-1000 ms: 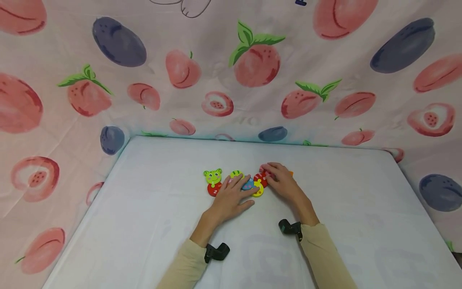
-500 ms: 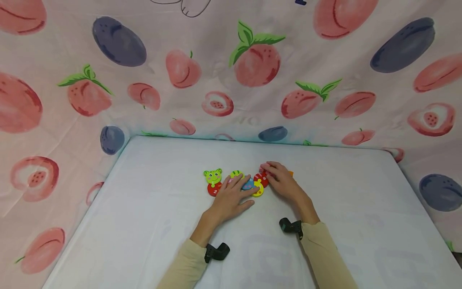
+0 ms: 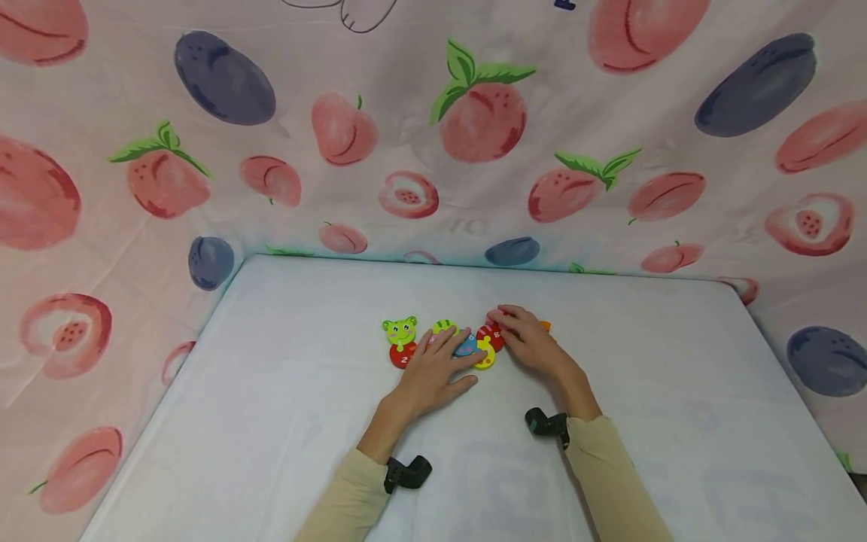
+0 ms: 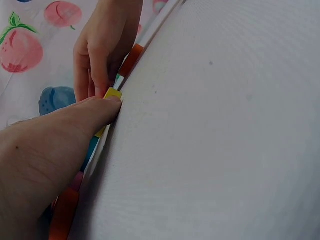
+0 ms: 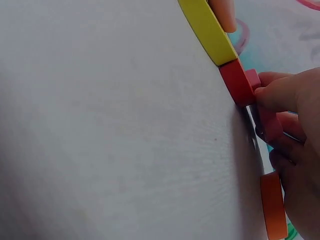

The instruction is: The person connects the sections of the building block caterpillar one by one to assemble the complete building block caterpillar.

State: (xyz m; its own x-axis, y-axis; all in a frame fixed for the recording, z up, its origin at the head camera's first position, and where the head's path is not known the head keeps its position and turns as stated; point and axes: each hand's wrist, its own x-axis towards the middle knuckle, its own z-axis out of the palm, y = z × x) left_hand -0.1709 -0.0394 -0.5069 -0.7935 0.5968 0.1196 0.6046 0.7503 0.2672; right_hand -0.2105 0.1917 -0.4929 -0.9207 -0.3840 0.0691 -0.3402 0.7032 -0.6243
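Observation:
A caterpillar-like row of numbered puzzle pieces lies on the white table. It runs from a green head piece (image 3: 400,331) and a red piece marked 2 (image 3: 400,357) to a blue piece (image 3: 466,345), a yellow piece (image 3: 485,357) and a red piece marked 8 (image 3: 489,339). My left hand (image 3: 432,376) rests across the middle pieces with fingers spread straight, hiding part of them. At the row's right end, my right hand (image 3: 533,342) pinches a pink puzzle piece (image 5: 270,124) between thumb and fingers, right against the red piece marked 8.
An orange piece (image 5: 273,206) lies separately beyond my right hand, mostly hidden by it in the head view. White cloth covers the table (image 3: 271,406). A fruit-printed curtain (image 3: 406,135) hangs along its back edge and continues at the sides.
My right hand and wrist shift very slightly while staying at the pink piece. The left hand keeps its place on the row.

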